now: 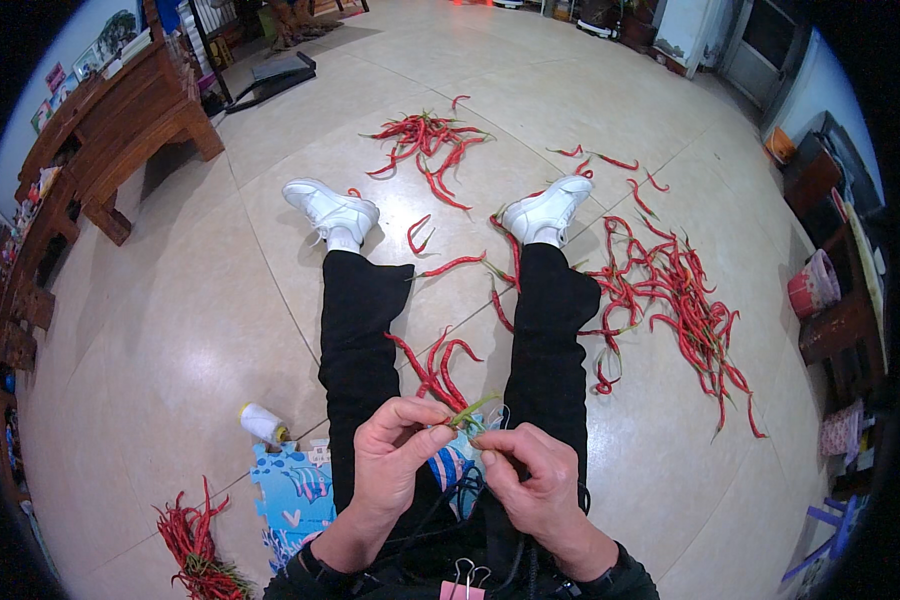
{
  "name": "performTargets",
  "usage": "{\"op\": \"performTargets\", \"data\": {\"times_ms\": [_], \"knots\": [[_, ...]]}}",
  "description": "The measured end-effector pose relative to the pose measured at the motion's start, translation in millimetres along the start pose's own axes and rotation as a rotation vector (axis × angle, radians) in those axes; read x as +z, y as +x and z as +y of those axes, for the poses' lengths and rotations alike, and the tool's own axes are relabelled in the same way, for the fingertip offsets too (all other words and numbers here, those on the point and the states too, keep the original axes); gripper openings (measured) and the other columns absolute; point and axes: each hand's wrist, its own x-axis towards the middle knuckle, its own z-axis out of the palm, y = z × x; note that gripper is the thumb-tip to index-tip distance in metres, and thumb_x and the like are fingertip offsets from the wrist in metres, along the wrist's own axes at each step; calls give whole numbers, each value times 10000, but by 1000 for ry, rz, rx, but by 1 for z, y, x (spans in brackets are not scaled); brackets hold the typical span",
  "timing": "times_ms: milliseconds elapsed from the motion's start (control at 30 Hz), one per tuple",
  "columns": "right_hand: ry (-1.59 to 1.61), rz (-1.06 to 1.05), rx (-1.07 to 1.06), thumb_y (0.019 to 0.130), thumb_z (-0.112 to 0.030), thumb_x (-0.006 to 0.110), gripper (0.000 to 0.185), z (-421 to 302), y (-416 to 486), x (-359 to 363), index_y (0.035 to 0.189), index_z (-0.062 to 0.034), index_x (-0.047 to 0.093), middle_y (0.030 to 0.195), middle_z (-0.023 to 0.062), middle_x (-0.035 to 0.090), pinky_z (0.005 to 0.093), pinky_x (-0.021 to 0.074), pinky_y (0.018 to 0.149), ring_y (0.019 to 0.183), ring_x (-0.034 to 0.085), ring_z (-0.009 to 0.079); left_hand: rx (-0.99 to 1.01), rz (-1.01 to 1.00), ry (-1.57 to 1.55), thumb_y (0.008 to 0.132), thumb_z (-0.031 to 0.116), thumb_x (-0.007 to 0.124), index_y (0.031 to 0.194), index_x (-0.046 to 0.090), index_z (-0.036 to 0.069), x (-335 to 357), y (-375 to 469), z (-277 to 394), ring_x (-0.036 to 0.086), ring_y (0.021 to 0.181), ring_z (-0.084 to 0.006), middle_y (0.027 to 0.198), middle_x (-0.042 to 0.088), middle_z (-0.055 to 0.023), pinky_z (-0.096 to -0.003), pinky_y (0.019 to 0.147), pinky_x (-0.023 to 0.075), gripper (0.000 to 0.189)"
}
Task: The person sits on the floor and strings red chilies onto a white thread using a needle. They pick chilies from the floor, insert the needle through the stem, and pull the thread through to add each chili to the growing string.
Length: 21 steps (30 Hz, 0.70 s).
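Between my knees, my left hand [403, 446] pinches the green stems of a few long red chili peppers [441, 375], whose red ends point away from me. My right hand [529, 469] is close beside it, thumb and forefinger pinched together at the stems, where a thin white thread [504, 414] loops up. Whether the right fingers grip thread or stem is too small to tell. A spool of white thread [262, 422] lies on the floor to the left. At the lower left rests a bundle of red chilies [195, 536] with green stems gathered together.
Loose chilies [690, 300] spread over the tiled floor on the right, with another pile [424, 135] beyond my white shoes [334, 210]. A blue foam mat [292, 487] lies under me. Wooden furniture [120, 142] stands left; a pink bucket [814, 285] stands right.
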Motion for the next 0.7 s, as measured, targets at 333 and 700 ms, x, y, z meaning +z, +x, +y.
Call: {"op": "performTargets", "data": {"times_ms": [333, 700], "knots": [[-19, -36, -24, 743, -15, 618, 132, -6, -2, -5, 874, -28, 620, 646, 76, 548, 298, 423, 504, 541, 535, 194, 208, -159, 178, 764, -79, 637, 893, 586, -7, -3, 2, 6, 576, 845, -147, 911, 613, -113, -267, 772, 467, 157], [34, -63, 61, 755, -15, 619, 136, -4, -2, -2, 891, -26, 619, 632, 79, 534, 290, 415, 488, 529, 524, 185, 321, -89, 441, 730, -56, 676, 822, 603, 28, -4, 3, 11, 612, 820, -153, 861, 649, -85, -359, 874, 420, 144]]}}
